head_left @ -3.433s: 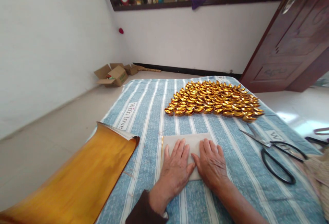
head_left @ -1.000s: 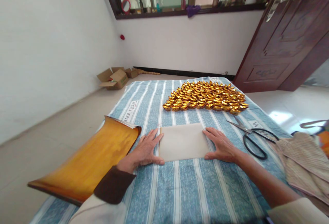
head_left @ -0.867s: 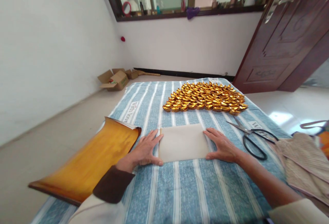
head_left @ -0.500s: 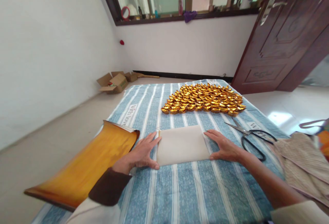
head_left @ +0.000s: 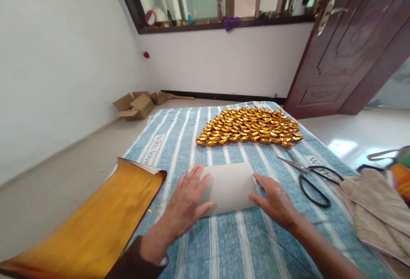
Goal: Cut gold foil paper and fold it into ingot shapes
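A stack or sheet of white-backed paper [head_left: 229, 188] lies on the striped cloth, its near and right edges curving slightly. My left hand [head_left: 188, 196] rests over its left end with the fingers stretched out and the thumb apart. At the right edge, my right hand [head_left: 272, 196] touches the paper with fingertips and thumb spread. Left of my left arm lies a large curled gold sheet [head_left: 92, 215]. Black-handled scissors [head_left: 309, 170] lie partly opened to the right of my right hand. Many folded gold paper ingots [head_left: 250, 125] sit in rows beyond the paper.
The blue-and-white striped cloth [head_left: 173, 138] covers the bed or table. A beige ribbed fabric [head_left: 374, 210] lies at the right edge. On the floor at the back left stands an open cardboard box [head_left: 137, 107]. A brown door [head_left: 339, 53] stands at the right.
My left hand has moved right, from the paper's left edge onto its surface. My right hand stays at the right edge. The whole view has shifted slightly.
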A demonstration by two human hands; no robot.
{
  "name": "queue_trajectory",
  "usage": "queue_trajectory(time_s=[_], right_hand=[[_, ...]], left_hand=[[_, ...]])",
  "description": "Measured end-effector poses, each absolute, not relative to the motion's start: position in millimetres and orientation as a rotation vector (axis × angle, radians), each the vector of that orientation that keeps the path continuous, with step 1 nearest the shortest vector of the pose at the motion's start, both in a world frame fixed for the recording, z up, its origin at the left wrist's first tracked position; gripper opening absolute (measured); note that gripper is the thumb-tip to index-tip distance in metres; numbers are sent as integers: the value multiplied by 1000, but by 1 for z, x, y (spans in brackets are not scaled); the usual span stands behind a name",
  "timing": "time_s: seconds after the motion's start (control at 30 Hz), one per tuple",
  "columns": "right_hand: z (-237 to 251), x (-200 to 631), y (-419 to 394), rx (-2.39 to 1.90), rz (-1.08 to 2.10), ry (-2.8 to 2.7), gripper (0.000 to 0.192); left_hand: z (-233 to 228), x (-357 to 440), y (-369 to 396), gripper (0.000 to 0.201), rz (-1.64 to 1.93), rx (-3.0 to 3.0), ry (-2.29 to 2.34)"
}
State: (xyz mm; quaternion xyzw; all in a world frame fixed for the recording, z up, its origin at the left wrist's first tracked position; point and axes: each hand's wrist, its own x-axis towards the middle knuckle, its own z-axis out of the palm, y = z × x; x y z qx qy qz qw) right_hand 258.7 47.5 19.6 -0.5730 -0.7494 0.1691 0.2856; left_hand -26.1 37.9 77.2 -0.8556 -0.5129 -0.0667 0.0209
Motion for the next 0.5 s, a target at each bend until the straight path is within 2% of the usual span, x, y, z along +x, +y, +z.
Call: queue_trajectory(time_s=[0.07,0.17,0.33,0.5], right_hand=[[17,252,50,-1535,534,-1926,51],[18,246,56,-1530,678,-1798,52],[26,248,79,-1513,826,-1648,53],[28,263,106,-1538,775,-1662,47]], left_hand=[[60,-7,32,50,-295,-2644,-1355],[35,8,32,46,-312,-2612,-1166],[16,16,50,46,-326,-2541,-1214],[20,36,70,56,-228,-2587,-1313]])
